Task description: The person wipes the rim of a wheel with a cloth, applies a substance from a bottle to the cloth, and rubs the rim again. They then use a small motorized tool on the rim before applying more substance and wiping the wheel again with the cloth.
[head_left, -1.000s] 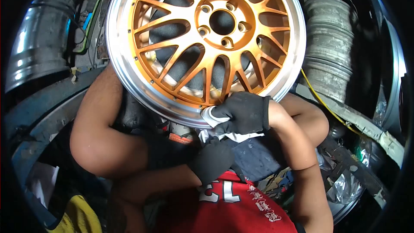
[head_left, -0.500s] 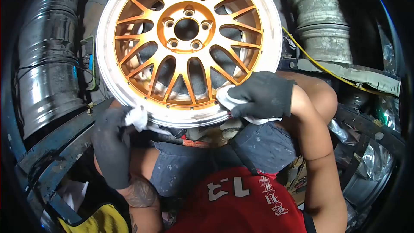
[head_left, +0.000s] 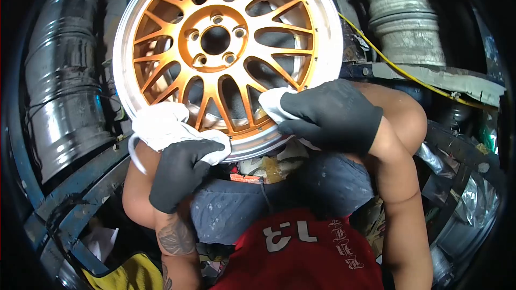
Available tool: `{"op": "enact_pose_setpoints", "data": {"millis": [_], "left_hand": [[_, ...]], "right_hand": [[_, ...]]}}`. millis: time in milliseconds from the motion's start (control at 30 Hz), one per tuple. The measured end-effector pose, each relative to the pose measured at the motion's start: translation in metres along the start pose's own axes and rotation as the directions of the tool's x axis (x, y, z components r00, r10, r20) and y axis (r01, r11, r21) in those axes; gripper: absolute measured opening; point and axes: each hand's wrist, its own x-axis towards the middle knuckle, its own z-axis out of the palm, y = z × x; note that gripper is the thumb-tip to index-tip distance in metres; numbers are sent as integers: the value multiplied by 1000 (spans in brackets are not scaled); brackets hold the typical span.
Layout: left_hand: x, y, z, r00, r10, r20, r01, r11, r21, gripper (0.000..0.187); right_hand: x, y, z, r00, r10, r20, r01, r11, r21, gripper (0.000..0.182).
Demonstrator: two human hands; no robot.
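Note:
A car wheel rim [head_left: 215, 83] with bronze-gold spokes and a polished silver lip rests between the knees, its face toward me. My left hand [head_left: 183, 169], in a dark glove, pinches a white cloth [head_left: 164, 126] against the lower left of the lip. The cloth spreads over the edge and part of the lower left spokes. My right hand [head_left: 336, 118], gloved alike, grips another white cloth [head_left: 275, 103] at the lower right, where the spokes meet the lip. Whether the two cloths join is hidden.
Stacked bare-metal rims [head_left: 67, 80] stand at the left, and more rims [head_left: 403, 16] at the upper right. A yellow cable [head_left: 379, 51] runs along the right. Blue metal frames [head_left: 80, 193] flank the legs. A yellow towel [head_left: 129, 274] lies at lower left.
My left hand has moved right and inward, and its cloth now spreads across the lip. The wheel sits slightly further left and appears turned a little. My right hand stays near the lower right spokes.

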Motion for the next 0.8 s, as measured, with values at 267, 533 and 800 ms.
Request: {"op": "enact_pose_setpoints", "data": {"millis": [267,533,800], "left_hand": [[69,60,49,972,125,198,-74,966,-246,33],[11,-6,-9,994,105,12,-106,978,182,26],[37,-8,64,874,413,-257,-375,909,184,19]], "right_hand": [[3,-3,-1,998,2,-57,-3,1000,-31,21],[0,-10,6,988,-82,-128,82,997,-4,22],[21,-20,2,998,49,30,-47,996,-78,29]]}}
